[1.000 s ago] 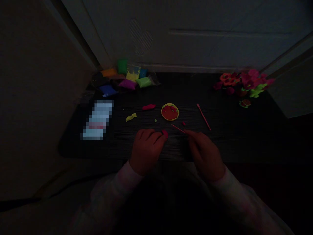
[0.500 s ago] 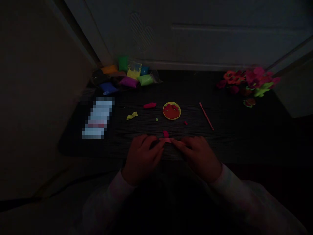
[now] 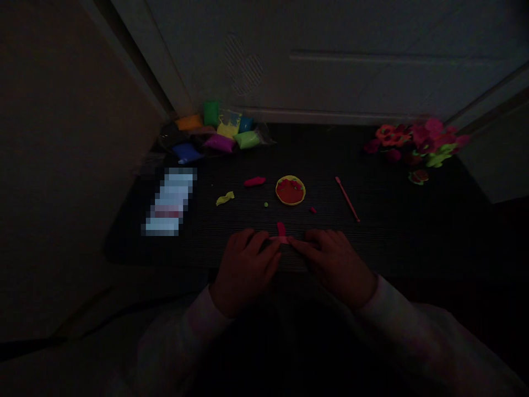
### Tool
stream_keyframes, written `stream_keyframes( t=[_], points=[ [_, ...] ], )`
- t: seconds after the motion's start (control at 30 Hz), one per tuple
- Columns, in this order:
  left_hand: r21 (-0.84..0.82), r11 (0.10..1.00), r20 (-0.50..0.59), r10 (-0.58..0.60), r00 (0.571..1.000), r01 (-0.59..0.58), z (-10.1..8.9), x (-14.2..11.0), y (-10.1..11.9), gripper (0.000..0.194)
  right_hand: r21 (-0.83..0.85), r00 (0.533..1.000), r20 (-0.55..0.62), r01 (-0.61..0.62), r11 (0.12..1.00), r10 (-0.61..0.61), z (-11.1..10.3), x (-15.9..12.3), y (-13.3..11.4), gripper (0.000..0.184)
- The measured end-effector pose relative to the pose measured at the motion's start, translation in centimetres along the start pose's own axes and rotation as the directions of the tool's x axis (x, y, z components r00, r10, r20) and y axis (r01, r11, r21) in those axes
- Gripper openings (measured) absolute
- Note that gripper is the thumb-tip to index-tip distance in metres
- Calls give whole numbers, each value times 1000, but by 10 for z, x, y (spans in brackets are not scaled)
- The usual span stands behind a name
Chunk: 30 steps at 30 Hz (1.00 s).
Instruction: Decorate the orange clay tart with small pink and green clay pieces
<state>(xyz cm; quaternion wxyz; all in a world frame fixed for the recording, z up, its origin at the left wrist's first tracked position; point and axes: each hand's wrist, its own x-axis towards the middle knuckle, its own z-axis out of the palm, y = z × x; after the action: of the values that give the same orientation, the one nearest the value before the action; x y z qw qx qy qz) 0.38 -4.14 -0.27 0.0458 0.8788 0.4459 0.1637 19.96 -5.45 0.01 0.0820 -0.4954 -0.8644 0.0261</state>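
Both of my hands are low in the middle of the dark table, their fingertips meeting over a thin pink stick that lies crosswise. My left hand grips the stick's left end, and my right hand its right end. Under the stick, a small flat strip of red clay sticks out on the far side. Just beyond is a round red clay disc with a yellow rim, bearing small red and green bits. A red clay crumb and a green clay ball lie close by.
A red clay lump and a yellow clay piece lie left of the disc. Further left is a blurred-out bright screen. Bags of coloured clay sit behind. On the right are a pink modelling tool and clay flowers.
A little more of the red strip shows beyond the stick. My hands stay on the stick, while the whole view has shifted slightly.
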Motion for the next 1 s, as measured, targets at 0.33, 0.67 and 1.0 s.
stream_keyframes(
  t=[0.33,0.67,1.0],
  points=[
    [-96,994,36,-55,998,58,-3,14,-6,33,219,997,-55,66,974,-56,2,-5,6,37],
    [-320,942,-90,-139,986,104,-7,14,-17,27,374,997,-37,-42,927,60,-14,9,17,17],
    [-259,961,-118,-131,984,97,-3,11,-20,26,327,986,4,-157,932,165,-3,41,10,15]
  ],
)
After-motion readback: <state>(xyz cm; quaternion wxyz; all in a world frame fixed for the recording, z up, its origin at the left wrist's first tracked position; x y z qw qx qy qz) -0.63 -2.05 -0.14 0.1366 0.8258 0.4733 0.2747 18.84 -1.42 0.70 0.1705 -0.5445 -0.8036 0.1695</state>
